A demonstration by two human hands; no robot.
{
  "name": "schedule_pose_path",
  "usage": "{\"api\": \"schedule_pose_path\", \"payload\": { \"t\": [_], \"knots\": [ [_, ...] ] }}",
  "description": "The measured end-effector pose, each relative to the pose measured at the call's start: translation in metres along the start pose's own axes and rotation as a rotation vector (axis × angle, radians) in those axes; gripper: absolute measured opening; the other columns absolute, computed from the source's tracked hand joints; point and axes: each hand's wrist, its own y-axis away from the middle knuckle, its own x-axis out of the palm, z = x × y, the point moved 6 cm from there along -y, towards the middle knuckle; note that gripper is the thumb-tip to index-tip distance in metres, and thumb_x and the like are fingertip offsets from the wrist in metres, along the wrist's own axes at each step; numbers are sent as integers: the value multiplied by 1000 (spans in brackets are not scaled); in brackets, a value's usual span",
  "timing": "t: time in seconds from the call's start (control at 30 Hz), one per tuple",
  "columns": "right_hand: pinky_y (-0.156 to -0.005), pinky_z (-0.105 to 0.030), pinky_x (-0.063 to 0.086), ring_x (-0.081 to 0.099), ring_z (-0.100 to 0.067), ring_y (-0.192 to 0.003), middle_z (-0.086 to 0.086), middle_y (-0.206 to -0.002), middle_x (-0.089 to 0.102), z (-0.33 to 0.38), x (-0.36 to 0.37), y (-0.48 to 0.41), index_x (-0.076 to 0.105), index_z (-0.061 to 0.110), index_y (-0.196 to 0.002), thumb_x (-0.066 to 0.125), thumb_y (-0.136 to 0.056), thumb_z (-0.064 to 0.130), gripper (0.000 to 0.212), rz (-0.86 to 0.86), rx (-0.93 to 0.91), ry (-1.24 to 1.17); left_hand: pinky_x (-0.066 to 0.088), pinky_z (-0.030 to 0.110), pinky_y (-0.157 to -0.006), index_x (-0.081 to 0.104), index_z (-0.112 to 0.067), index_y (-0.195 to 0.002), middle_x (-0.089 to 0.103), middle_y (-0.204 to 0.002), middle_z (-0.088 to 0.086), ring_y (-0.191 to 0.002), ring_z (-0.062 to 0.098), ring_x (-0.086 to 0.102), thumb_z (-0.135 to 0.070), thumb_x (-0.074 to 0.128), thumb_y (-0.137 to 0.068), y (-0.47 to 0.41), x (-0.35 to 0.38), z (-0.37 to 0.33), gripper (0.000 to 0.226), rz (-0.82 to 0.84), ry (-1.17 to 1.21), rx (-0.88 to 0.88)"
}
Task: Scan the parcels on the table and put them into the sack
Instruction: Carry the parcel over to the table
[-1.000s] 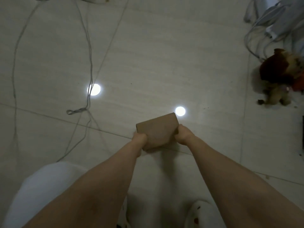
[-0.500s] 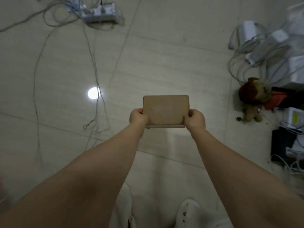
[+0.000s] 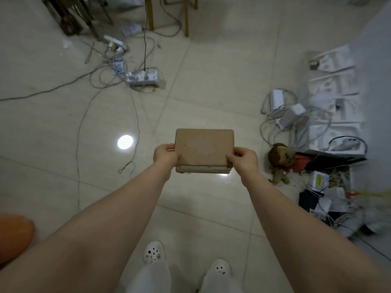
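Observation:
A flat brown cardboard parcel [image 3: 204, 148] is held out in front of me above the tiled floor, its broad face turned up and level. My left hand [image 3: 166, 156] grips its left edge, thumb on top. My right hand [image 3: 244, 158] grips its right edge, thumb and fingers curled round the corner. No table, scanner or sack shows in this view.
Power strips [image 3: 143, 78] and loose cables [image 3: 135, 123] lie on the floor to the far left. A stuffed doll [image 3: 280, 160], white boxes [image 3: 334, 115] and tangled chargers crowd the right side. Wooden furniture legs [image 3: 150, 13] stand at the back. An orange object [image 3: 14, 235] sits at lower left.
The parcel has been raised and turned from tilted to level, both hands still on its sides. My view has lifted, bringing the power strips, furniture legs and right-hand clutter into sight.

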Motion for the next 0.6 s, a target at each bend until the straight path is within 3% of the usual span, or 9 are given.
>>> {"api": "schedule_pose_path", "payload": {
  "t": [0.07,0.13,0.2,0.27,0.37,0.47,0.53,0.6],
  "knots": [
    [-74,-37,48,60,-30,-81,-24,-88,67,35,-33,18,67,-9,-94,62,-84,3,17,6,-28,-29,51,32,-79,59,0,-120,65,-112,16,-99,31,63,11,55,-85,31,-5,-34,37,2,24,28],
    [-87,-51,51,64,-40,-95,-28,-101,67,67,-66,33,66,-11,-99,63,-84,1,19,-13,-51,-91,51,32,-80,61,0,-119,67,-111,18,-92,29,63,9,58,-83,57,-7,-68,37,23,48,76],
    [-89,-56,48,61,-43,-100,-31,-104,66,97,-93,42,66,-12,-100,63,-84,0,20,-25,-83,-122,53,34,-82,60,1,-121,67,-108,17,-92,28,64,9,58,-83,77,-9,-101,39,42,63,123],
    [-83,-46,53,64,-36,-93,-25,-103,69,127,-113,44,68,-8,-103,61,-85,-2,20,-5,-129,-148,53,34,-83,61,2,-121,67,-104,15,-91,27,64,12,55,-84,91,-9,-133,39,62,75,169],
    [-72,-25,47,60,-16,-84,-10,-98,68,169,-134,36,67,-2,-113,60,-86,-4,28,31,-198,-210,51,30,-74,63,2,-121,67,-99,11,-86,25,63,13,53,-86,98,-8,-183,38,98,84,236],
    [-63,-16,48,59,-11,-76,-3,-86,66,211,-150,12,70,0,-108,62,-83,-3,26,54,-251,-280,48,23,-70,60,-2,-125,65,-100,7,-78,15,59,7,55,-89,87,-6,-237,38,127,98,310],
    [-58,-10,46,57,-5,-71,2,-81,66,238,-154,-10,71,10,-105,62,-83,-3,27,94,-267,-325,49,23,-73,59,-5,-127,67,-102,5,-79,12,59,3,54,-92,67,-4,-271,37,170,116,342],
    [-67,-14,48,60,-8,-78,5,-83,68,263,-151,-37,70,24,-95,64,-83,0,28,155,-262,-373,49,22,-68,62,-7,-124,67,-96,1,-80,11,60,2,53,-91,43,-3,-305,35,225,146,354]
  ]
}}
